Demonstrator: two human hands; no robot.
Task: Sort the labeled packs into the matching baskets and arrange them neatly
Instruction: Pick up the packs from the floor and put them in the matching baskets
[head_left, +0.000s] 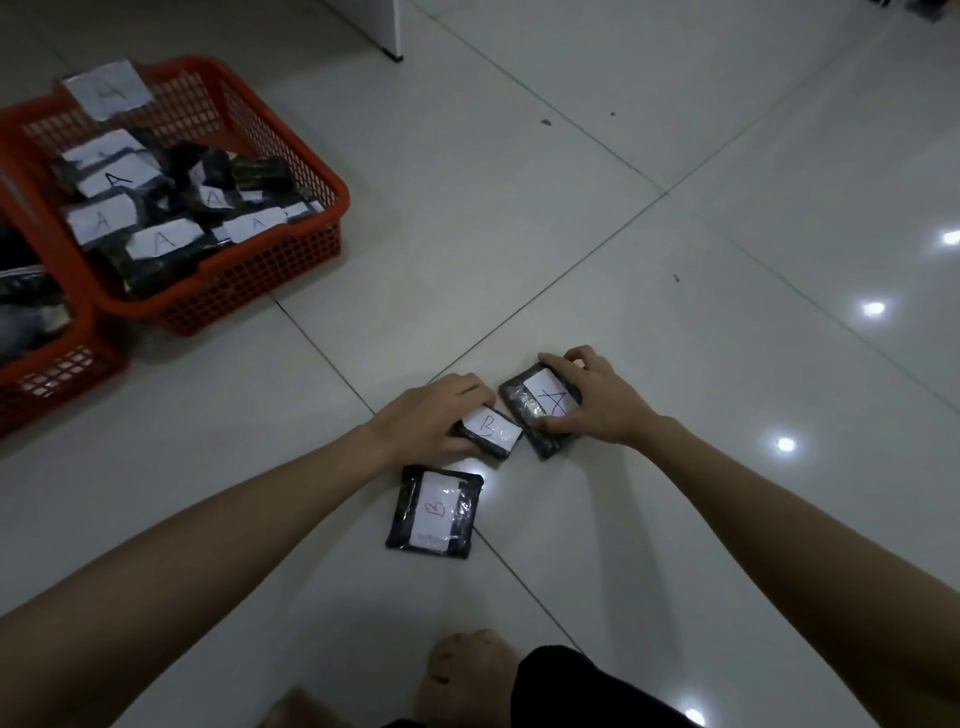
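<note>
**Two packs in hand, one left on the floor**

Two hands work at once on the tiled floor (675, 130). The left hand (431, 415) curls over a small dark pack marked B (491, 430), fingers hooked over its far edge and thumb at the near edge. The right hand (597, 400) grips a pack marked A (545, 408) the same way, fingers round the far corner and thumb pressed on the near side. Both packs lie flat on the tiles, just beside each other, their corners nearly touching. Neither looks lifted yet (hard to be sure from above).

To do this step well, each grip should get under an edge before lifting, since the plastic wrap looks slick and the packs sit flush with the floor. The letters face up, so they can be checked once more before carrying anything off.

A second B pack (435, 512) lies nearer the person, untouched, just apart from the other two.

Well away to the left stands a red basket (291, 260) with a paper tag marked A (109, 89) on its rim and a loose heap of A packs inside; the A pack probably belongs there, laid flat rather than dropped on the heap. Another red basket (57, 369) shows at the left edge; its label is out of view.
</note>
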